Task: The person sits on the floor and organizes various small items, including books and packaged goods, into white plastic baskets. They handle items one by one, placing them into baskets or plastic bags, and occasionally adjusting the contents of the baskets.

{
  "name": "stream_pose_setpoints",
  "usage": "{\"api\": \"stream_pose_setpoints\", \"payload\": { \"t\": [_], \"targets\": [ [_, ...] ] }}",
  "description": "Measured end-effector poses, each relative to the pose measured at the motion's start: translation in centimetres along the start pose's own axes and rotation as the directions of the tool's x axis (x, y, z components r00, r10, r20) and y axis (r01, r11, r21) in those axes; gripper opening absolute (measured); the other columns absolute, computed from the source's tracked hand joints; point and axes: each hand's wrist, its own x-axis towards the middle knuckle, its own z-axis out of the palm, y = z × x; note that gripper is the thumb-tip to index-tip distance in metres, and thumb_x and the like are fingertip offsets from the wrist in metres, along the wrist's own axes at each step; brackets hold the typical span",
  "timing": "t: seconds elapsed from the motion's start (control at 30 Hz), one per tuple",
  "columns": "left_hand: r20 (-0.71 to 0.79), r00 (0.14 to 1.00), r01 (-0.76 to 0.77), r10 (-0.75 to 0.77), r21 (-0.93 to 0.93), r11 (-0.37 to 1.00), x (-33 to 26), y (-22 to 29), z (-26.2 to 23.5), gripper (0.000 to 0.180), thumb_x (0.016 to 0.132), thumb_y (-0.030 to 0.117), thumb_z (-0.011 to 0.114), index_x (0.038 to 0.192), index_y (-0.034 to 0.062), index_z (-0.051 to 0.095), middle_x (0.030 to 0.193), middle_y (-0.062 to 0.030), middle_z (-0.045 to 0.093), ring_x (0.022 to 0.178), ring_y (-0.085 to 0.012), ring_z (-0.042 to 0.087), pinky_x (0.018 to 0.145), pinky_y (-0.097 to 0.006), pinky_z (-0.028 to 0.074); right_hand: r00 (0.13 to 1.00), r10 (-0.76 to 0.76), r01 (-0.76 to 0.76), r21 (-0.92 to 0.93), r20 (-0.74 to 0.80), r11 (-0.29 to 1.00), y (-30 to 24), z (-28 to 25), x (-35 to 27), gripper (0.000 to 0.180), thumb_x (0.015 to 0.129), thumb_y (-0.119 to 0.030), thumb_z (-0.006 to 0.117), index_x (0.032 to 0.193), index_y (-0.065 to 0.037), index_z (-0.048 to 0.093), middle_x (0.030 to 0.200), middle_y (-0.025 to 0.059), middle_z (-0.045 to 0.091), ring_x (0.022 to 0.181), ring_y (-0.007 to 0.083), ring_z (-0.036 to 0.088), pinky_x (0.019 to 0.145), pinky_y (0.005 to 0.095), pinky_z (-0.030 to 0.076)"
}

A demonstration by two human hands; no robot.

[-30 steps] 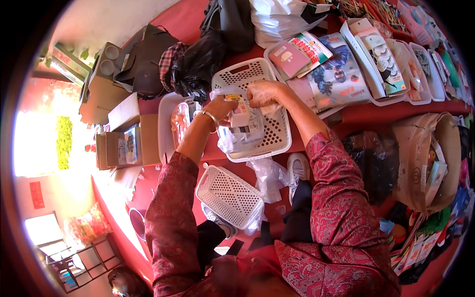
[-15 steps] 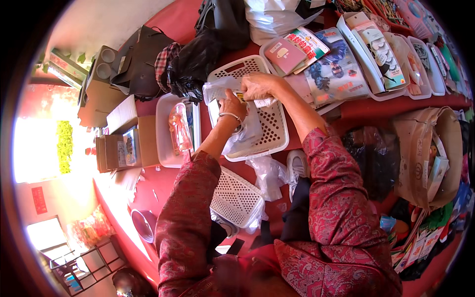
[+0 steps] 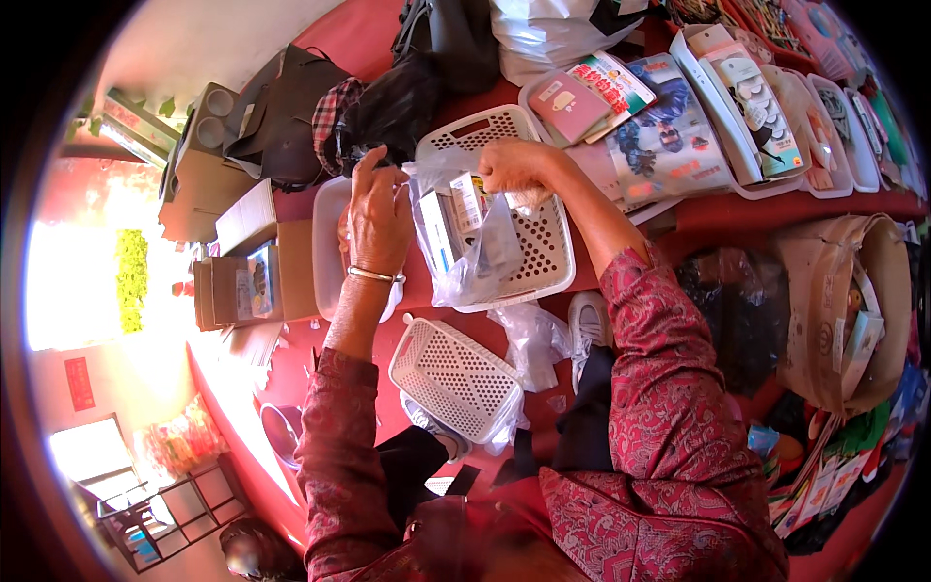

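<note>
A clear plastic bag (image 3: 499, 247) with small white boxes (image 3: 439, 233) in it lies in a white perforated basket (image 3: 555, 262). My right hand (image 3: 514, 172) is closed at the bag's far right edge, gripping a bunched whitish part of the plastic. My left hand (image 3: 379, 221), with a bracelet on its wrist, is raised just left of the bag. Its fingers are loosely bent and apart, with nothing visible in them. Below that hand stands a white plastic bin (image 3: 328, 257), whose contents are mostly hidden by my hand and wrist.
A second perforated basket (image 3: 456, 373) stands nearer me, beside crumpled clear plastic (image 3: 531, 339). Open cardboard boxes (image 3: 296, 272) are at left. Behind are a black bag (image 3: 388, 116) and booklets (image 3: 572, 102). On the right sits a large cardboard carton (image 3: 810, 320).
My left hand has come out of the bag and moved left, over the bin. The boxes in the bag now show. My right hand stays closed at the bag's edge.
</note>
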Motion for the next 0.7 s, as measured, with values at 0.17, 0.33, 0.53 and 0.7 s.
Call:
{"api": "stream_pose_setpoints", "payload": {
  "t": [0.17,0.33,0.53,0.7],
  "targets": [
    [-0.153,0.986,-0.068,0.072,0.034,0.997,0.2,1.2,-0.7,0.047,0.068,-0.003,0.060,0.113,0.0069,0.053,0.115,-0.0140,0.048,0.095,-0.0326,0.055,0.075,-0.039,0.048,1.000,0.008,-0.009,-0.069,-0.009,0.998,-0.7,-0.4,-0.4,0.018,0.059,-0.013,0.053,0.061,0.004,0.056,0.054,0.0193,0.051,0.049,0.0265,0.050,0.051,0.0384,0.040],
    [0.014,0.991,0.135,-0.135,0.050,0.990,0.8,-1.4,0.3,0.031,0.068,0.006,0.064,0.099,0.0058,0.060,0.096,-0.0136,0.055,0.086,-0.0332,0.056,0.072,-0.040,0.046,0.976,0.131,-0.183,-0.329,-0.174,0.926,-4.5,-1.6,-1.9,0.024,0.063,-0.019,0.061,0.078,0.001,0.064,0.073,0.0184,0.062,0.073,0.0313,0.062,0.065,0.0374,0.048],
    [-0.038,0.989,0.142,-0.146,-0.093,0.985,1.5,-2.9,1.4,0.007,0.078,0.011,0.056,0.080,0.0049,0.054,0.071,-0.0163,0.057,0.069,-0.0353,0.058,0.060,-0.041,0.045,0.946,-0.303,0.313,-0.084,0.113,0.946,-8.6,1.3,-4.8,0.054,0.059,-0.025,0.072,0.106,-0.003,0.058,0.082,0.0162,0.064,0.079,0.0305,0.062,0.074,0.0369,0.048],
    [0.158,0.986,0.020,-0.061,0.249,0.968,1.2,-2.8,-0.5,0.020,0.083,0.020,0.055,0.086,0.0063,0.042,0.073,-0.0171,0.060,0.068,-0.0382,0.057,0.057,-0.046,0.043,0.930,-0.367,0.350,-0.238,-0.027,0.906,-10.5,8.0,-6.1,0.015,0.070,-0.017,0.061,0.070,-0.003,0.057,0.062,0.0116,0.061,0.061,0.0284,0.061,0.053,0.0390,0.048]
  ]
}}
